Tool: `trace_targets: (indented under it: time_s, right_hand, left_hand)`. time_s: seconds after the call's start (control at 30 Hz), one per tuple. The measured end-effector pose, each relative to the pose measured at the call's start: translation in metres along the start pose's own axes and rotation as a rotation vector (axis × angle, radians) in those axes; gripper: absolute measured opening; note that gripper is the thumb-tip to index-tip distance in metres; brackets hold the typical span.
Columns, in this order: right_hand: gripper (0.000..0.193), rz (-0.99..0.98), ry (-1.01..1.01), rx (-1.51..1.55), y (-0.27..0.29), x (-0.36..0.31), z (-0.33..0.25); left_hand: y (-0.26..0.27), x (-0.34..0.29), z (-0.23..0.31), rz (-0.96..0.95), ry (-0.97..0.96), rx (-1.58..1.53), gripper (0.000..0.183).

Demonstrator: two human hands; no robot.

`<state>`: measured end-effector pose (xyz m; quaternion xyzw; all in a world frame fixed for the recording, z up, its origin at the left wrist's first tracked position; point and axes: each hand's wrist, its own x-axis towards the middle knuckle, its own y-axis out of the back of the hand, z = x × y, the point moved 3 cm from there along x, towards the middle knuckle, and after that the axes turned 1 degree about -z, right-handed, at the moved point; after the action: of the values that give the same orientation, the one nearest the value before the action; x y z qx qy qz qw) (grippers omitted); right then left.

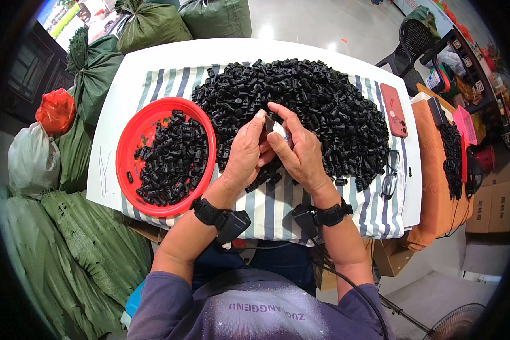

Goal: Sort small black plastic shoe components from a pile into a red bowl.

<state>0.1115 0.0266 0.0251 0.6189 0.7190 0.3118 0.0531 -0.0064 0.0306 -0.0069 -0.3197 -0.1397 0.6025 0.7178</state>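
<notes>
Over the black parts pile (pixel 311 107), left hand (pixel 245 153) and right hand (pixel 300 150) pinch together one small black part (pixel 270 122).

Red phone (pixel 393 109) lies at 2 o'clock on the striped cloth (pixel 277 209), folded eyeglasses (pixel 391 173) at 3 o'clock near the cloth's edge, green woven sacks (pixel 90 249) stacked from 7 to 11 o'clock, an orange bag (pixel 55 111) at 10 o'clock, a black chair (pixel 411 42) at 1 o'clock.
</notes>
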Motion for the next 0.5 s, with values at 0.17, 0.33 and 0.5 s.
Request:
trace_targets:
  time_s: [0.17, 0.33, 0.5]
  right_hand:
    - [0.047, -0.004, 0.032, -0.039, -0.0035, -0.0002, -0.0010]
    - [0.045, 0.007, 0.045, -0.020, -0.0031, -0.0001, -0.0033]
    - [0.042, 0.023, 0.042, -0.036, -0.0064, 0.0001, -0.0014]
  left_hand:
    - [0.0020, -0.0007, 0.0014, -0.009, -0.027, 0.022, 0.027]
    - [0.0026, -0.0006, 0.0017, 0.005, -0.048, 0.069, 0.027]
    - [0.0020, -0.0004, 0.0005, 0.031, -0.033, 0.031, 0.027]
